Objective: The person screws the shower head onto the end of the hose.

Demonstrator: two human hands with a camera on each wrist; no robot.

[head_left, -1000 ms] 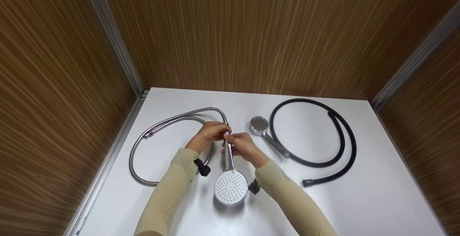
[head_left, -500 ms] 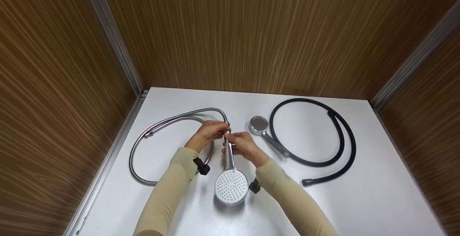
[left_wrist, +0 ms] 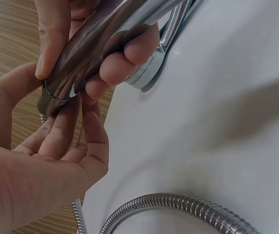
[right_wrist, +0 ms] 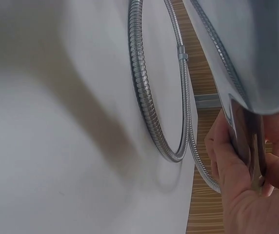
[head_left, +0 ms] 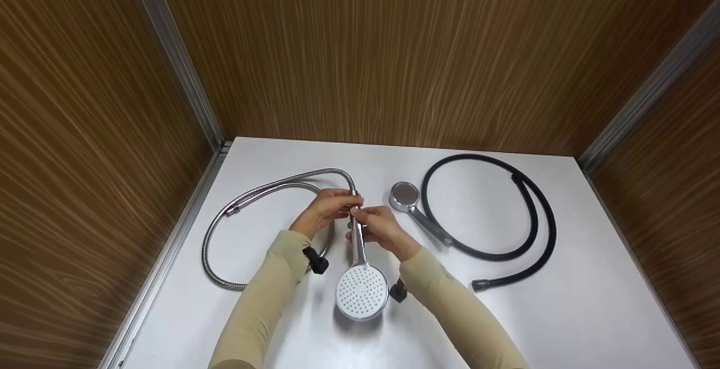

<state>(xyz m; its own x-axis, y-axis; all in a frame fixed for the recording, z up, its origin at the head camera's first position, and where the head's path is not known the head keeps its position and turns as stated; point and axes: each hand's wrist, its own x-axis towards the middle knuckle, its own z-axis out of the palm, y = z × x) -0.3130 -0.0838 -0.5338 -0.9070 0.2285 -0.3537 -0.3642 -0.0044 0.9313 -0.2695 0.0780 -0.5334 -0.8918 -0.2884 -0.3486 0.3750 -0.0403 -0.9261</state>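
A chrome hand shower (head_left: pixel 361 293) with a round white spray face points toward me in the head view, held above the white table. My right hand (head_left: pixel 382 227) grips its handle (left_wrist: pixel 98 48), thumb on one side and fingers on the other. At the handle's end, my left hand (head_left: pixel 329 207) pinches the end fitting (left_wrist: pixel 51 103) of the silver metal hose (head_left: pixel 207 245). The fitting meets the handle, with a thin seam visible in the left wrist view. The thread inside is hidden. From there the hose loops left across the table.
Right of my hands lies a smaller hand shower (head_left: pixel 405 194) with a grey face. A coiled black hose (head_left: pixel 554 228) lies beside it, touching or nearly touching its handle. Wood-grain panels (head_left: pixel 371 54) enclose the white table (head_left: pixel 585 313) at the back and sides.
My left fingers shift slightly around the hose fitting. My right hand and the chrome hand shower stay almost in the same place.
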